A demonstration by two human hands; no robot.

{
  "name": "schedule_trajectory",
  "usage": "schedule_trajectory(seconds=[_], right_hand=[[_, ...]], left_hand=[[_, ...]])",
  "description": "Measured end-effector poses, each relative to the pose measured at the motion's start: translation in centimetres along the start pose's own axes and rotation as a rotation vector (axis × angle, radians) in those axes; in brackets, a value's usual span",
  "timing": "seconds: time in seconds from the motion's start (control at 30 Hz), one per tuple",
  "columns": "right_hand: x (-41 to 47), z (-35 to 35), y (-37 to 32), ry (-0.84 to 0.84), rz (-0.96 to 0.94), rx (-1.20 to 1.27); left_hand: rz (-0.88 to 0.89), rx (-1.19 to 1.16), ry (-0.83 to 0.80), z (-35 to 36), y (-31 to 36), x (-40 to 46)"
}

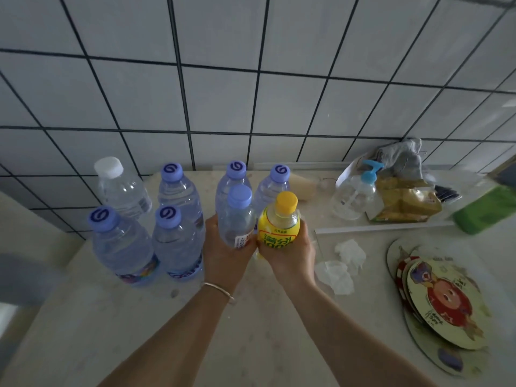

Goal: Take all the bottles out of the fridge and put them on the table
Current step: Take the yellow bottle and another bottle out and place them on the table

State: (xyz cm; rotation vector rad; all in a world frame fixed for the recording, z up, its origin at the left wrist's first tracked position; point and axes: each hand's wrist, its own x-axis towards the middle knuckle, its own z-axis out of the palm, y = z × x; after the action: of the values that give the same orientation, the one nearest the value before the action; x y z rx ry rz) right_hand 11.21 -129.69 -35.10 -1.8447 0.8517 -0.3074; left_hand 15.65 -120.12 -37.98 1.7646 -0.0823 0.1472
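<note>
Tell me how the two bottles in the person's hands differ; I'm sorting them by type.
The small clear plastic bottle with a plain blue cap, held in the left hand, has see-through walls and a small white label low down. The round yellow bottle with a yellow cap, held in the right hand, is opaque yellow with green lettering and looks squatter. Both are upright, capped, side by side above the pale table.

A clear pump dispenser with a blue nozzle stands by the tiled wall, just beside a yellow packet and a grey cloth. Crumpled tissues lie near stacked round cartoon coasters.
</note>
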Motion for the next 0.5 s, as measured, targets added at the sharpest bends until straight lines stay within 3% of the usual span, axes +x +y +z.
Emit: schedule_trajectory(seconds=[0.2, 0.5], right_hand=[[0.1, 0.2, 0.8, 0.000, -0.029, -0.026], [-1.0, -2.2, 1.0, -0.152, 0.039, -0.257]], left_hand=[[0.022, 0.050, -0.007, 0.0, 0.3, 0.4], [-0.268, 0.119, -0.047, -0.4, -0.1, -1.2]])
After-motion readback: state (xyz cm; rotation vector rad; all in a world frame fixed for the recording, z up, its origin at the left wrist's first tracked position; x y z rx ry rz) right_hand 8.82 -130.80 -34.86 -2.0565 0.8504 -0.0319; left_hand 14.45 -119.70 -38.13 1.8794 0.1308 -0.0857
